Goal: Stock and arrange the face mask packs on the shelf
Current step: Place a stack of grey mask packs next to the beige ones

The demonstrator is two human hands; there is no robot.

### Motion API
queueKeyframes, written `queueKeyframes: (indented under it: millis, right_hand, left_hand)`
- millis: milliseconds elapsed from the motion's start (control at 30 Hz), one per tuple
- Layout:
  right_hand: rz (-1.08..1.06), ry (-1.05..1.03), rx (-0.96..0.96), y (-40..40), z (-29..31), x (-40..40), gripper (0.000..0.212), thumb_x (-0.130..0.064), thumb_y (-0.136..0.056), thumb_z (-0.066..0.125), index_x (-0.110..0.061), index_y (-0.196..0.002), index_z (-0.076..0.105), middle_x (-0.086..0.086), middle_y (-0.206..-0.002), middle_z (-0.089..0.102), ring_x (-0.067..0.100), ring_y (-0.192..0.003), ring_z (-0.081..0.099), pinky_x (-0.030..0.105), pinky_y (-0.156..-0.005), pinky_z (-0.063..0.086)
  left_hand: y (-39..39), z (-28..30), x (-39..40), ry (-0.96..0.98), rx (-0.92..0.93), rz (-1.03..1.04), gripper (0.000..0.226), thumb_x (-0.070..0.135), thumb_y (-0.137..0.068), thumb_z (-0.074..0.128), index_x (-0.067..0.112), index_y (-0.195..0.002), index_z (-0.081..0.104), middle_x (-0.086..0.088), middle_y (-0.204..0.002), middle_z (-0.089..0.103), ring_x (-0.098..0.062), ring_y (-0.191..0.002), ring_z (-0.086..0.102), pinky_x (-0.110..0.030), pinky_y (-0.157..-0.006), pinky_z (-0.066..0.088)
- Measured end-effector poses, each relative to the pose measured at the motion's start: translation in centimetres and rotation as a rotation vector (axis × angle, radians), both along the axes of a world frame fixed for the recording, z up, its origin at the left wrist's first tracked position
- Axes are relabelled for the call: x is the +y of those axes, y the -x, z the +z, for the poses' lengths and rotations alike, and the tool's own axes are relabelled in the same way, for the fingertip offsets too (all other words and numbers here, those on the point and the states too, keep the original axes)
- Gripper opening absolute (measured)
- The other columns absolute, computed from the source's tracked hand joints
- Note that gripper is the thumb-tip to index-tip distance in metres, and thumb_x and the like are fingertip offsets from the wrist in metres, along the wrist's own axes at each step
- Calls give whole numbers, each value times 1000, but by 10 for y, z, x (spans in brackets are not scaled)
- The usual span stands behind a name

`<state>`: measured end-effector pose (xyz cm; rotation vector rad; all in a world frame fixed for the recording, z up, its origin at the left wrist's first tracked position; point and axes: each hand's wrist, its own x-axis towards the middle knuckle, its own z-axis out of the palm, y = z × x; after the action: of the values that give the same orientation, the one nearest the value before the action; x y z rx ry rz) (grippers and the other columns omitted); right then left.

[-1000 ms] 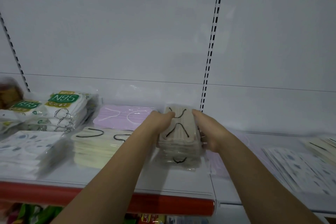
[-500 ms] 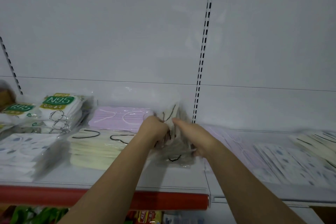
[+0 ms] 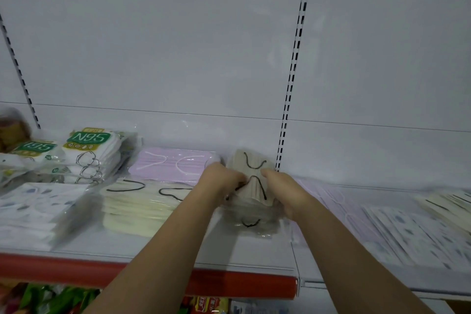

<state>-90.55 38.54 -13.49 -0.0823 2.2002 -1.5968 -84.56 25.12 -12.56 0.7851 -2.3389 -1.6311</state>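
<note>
White back panels rise behind the shelf (image 3: 158, 250), whose front edge carries a red strip. At its left end sit N95 packs (image 3: 89, 153) and a patterned white stack (image 3: 33, 211); a cream stack (image 3: 142, 206) lies toward the front edge with a pink pack (image 3: 168, 163) behind it. Near the shelf's right end, by the slotted upright (image 3: 290, 89), the beige mask pack (image 3: 251, 178) is tilted up atop more beige packs. The left hand (image 3: 219, 181) and right hand (image 3: 285, 188) each have a curled grip on its sides
</note>
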Motion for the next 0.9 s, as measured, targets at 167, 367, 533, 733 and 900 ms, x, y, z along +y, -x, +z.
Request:
queueKeyframes:
  millis: [167,367,533,733,900]
  right_hand:
    - [8,68,-49,5,0,-6,37,-23,-92,49,-3,-118,65,23,-114,70,37,-106,68,51,-96,52]
    - [16,40,-55,8,2,-1,39,-34,-90,50,-9,-117,63,18,-113,70,33,-97,66,38,-78,47]
    - [15,131,-111,9,-3,-3,36,-40,-92,51,-15,-114,66,12,-105,75,31,-98,71,51,-93,55]
    - [58,173,-128,10,-4,-6,58,-54,-76,61,-17,-120,63,10,-116,71,30,-106,68,49,-99,52]
    - [79,160,-115,37,-29,-1,94,-68,-58,60,-24,-140,50,5,-139,59,29,-125,58,52,-108,43]
  left_hand:
    - [5,8,4,-217,8,30,3,6,-94,54,4,-93,57,-10,-68,53,-21,-51,49,-19,-40,39]
    - [9,-4,4,-217,-57,30,47,34,-97,57,7,-134,52,-16,-125,64,-33,-108,66,-37,-87,55]
    - [8,-7,5,-385,-86,4,58,55,-98,50,13,-137,52,-8,-116,64,-21,-62,58,-24,-53,47]
    - [6,-5,3,-391,-90,-20,34,39,-98,51,13,-118,61,-13,-101,67,-28,-75,64,-35,-68,53]
    - [5,-3,0,-352,-136,-5,51,51,-92,55,17,-130,56,-17,-125,63,-38,-98,66,-50,-83,52]
